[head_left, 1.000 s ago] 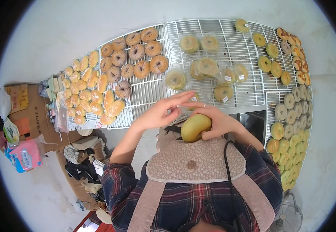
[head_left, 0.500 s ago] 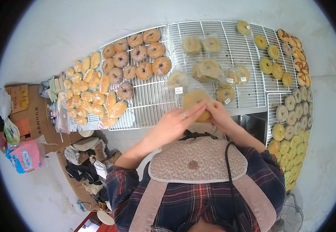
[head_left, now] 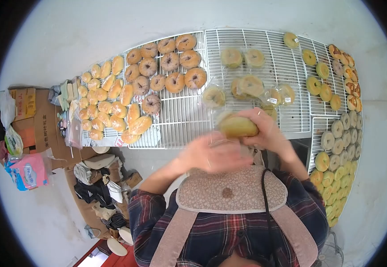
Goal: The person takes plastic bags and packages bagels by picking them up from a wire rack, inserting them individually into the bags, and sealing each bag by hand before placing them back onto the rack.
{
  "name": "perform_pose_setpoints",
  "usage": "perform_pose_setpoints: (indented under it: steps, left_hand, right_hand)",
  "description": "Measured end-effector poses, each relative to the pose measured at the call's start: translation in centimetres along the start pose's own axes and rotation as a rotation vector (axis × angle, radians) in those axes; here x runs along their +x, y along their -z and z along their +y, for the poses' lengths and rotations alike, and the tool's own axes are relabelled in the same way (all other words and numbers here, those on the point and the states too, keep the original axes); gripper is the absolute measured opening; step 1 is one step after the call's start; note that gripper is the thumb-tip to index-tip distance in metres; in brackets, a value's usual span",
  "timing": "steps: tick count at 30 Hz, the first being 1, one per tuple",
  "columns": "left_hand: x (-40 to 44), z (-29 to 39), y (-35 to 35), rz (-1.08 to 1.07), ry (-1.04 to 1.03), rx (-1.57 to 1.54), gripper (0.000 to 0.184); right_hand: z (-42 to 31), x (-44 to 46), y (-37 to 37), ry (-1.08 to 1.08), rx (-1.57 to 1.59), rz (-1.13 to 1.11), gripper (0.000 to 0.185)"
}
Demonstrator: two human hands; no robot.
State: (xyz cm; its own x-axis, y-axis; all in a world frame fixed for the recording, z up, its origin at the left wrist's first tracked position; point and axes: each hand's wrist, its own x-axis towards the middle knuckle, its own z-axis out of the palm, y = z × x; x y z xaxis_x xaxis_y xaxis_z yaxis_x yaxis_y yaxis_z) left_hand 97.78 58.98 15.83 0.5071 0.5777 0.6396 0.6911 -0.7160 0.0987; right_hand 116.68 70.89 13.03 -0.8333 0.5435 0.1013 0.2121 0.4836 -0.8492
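Observation:
A green bagel (head_left: 239, 127), seemingly in a clear bag, is tilted up in front of me over the front edge of the wire rack. My right hand (head_left: 269, 133) grips its right end, fingers over the top and thumb beneath. Just below and to the left of the bagel, my left hand (head_left: 218, 153) is smeared by motion, so its finger position and any contact with the bag are unclear. Beyond my hands, several bagged green bagels (head_left: 250, 86) lie on the rack, some with white labels (head_left: 273, 101).
The white wire racks (head_left: 180, 118) carry brown bagels (head_left: 175, 82) and glossy oval rolls (head_left: 106, 107) to the left. Loose green bagels (head_left: 313, 85), pale bagels (head_left: 337, 129) and topped breads (head_left: 352, 89) sit to the right. Cardboard boxes (head_left: 46, 120) stand far left.
The bagel has been tipped from facing me to edge-on. My left hand has come off it, moving down toward my apron, while my right hand keeps hold. The view has shifted slightly.

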Motion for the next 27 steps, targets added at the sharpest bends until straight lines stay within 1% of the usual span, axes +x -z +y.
perform_pose_setpoints:
  steps: [1, 2, 4, 5, 6, 7, 8, 9, 10, 11, 12, 13, 14, 15, 16, 17, 18, 19, 20, 21, 22, 23, 24, 25, 26, 27]
  left_hand:
    - [0.2, -0.9, 0.6, 0.003, 0.144, -0.047, 0.053]
    - [0.3, -1.7, 1.2, 0.012, 0.287, -0.095, 0.055]
    - [0.5, -3.5, 1.2, -0.393, 0.632, -0.303, 0.063]
    - [0.0, -4.3, 0.4, -0.392, 0.632, -0.306, 0.063]
    - [-1.3, -5.2, -1.3, -0.44, 0.7, -0.698, 0.066]
    - [-2.7, -5.5, -2.9, -0.48, 0.751, -1.094, 0.068]
    - [-4.0, -5.1, -4.3, -0.482, 0.749, -1.096, 0.068]
    - [-5.2, -4.1, -5.7, -0.26, 0.886, -1.318, 0.071]
    - [-6.0, -3.0, -6.8, -0.019, 1.019, -1.531, 0.074]
    - [-6.6, -2.0, -7.6, -0.025, 1.016, -1.54, 0.074]
    - [-6.9, -1.0, -8.3, 0.146, 1.059, -1.521, 0.072]
    - [-6.9, -0.6, -8.7, 0.318, 1.097, -1.496, 0.071]
    - [-6.9, -0.5, -8.9, 0.315, 1.096, -1.509, 0.071]
    - [-7.0, -0.3, -8.9, 0.357, 1.085, -1.383, 0.065]
    - [-7.1, 0.1, -8.8, 0.394, 1.074, -1.258, 0.06]
    - [-7.1, 0.3, -8.9, 0.388, 1.078, -1.272, 0.06]
    - [-7.0, 0.3, -9.0, 0.516, 1.03, -1.276, 0.052]
    - [-6.6, 0.1, -8.9, 0.647, 0.978, -1.272, 0.044]
    - [-5.5, 0.5, -7.9, 0.692, 1.062, -1.24, 0.036]
    - [-5.8, 0.3, -7.6, 0.699, 1.064, -1.233, 0.036]
    - [-6.4, -0.1, -7.0, 0.641, 0.951, -1.165, 0.024]
    - [-7.0, -0.3, -6.3, 0.581, 0.845, -1.09, 0.013]
    - [-7.1, -0.2, -5.7, 0.587, 0.857, -1.063, 0.013]
    - [-6.9, 0.0, -5.0, 0.577, 0.823, -1.089, 0.013]
    - [-6.8, 0.2, -4.6, 0.567, 0.79, -1.115, 0.014]
    - [-7.2, 0.5, -4.4, 0.575, 0.802, -1.089, 0.014]
  right_hand:
    - [-1.1, 0.3, 1.3, 0.057, -0.121, -0.204, 0.062]
    - [-2.0, 0.6, 1.8, 0.142, -0.21, -0.24, 0.062]
    - [-3.8, 1.6, 2.3, 0.175, -0.255, -0.28, 0.063]
    - [-4.3, 2.0, 2.2, 0.207, -0.296, -0.322, 0.064]
    - [-4.6, 2.3, 1.8, 0.206, -0.297, -0.324, 0.064]
    - [-4.8, 2.6, 1.4, 0.067, -0.192, -0.28, 0.062]
    - [-4.8, 2.8, 1.2, -0.073, -0.086, -0.232, 0.061]
    - [-3.6, 2.8, 1.5, -0.08, -0.085, -0.228, 0.061]
    - [-1.5, 2.7, 2.4, -0.08, 0.157, -0.185, 0.06]
    - [-0.7, 2.4, 2.3, -0.085, 0.275, -0.158, 0.06]
    - [0.0, 2.0, 2.2, -0.087, 0.393, -0.131, 0.06]
    - [-0.2, 1.2, 1.6, -0.091, 0.542, -0.086, 0.054]
    - [-0.1, 0.7, 1.0, -0.102, 0.616, -0.061, 0.051]
    - [0.1, 0.1, 0.4, -0.111, 0.691, -0.035, 0.048]
    - [0.3, -0.4, -0.4, -0.107, 0.577, -0.003, 0.041]
    - [0.2, -0.6, -1.0, -0.099, 0.462, 0.028, 0.033]
    - [0.1, -0.5, -1.3, 0.006, 0.391, 0.122, 0.019]
    - [0.0, -0.7, -1.2, 0.003, 0.387, 0.124, 0.019]
    - [0.0, -0.8, -1.1, 0.028, 0.374, 0.151, 0.016]
    - [-0.1, -0.9, -1.2, 0.058, 0.364, 0.173, 0.017]
    - [0.1, -1.0, -1.4, 0.067, 0.373, 0.162, 0.017]
    - [0.4, -1.4, -1.8, 0.057, 0.474, 0.214, 0.024]
    - [0.8, -1.5, -2.0, 0.048, 0.578, 0.264, 0.031]
    - [1.0, -1.5, -1.8, 0.059, 0.596, 0.245, 0.031]
    - [1.1, -1.4, -1.4, 0.093, 0.694, 0.152, 0.032]
    - [1.1, -1.1, -1.1, 0.126, 0.789, 0.056, 0.034]
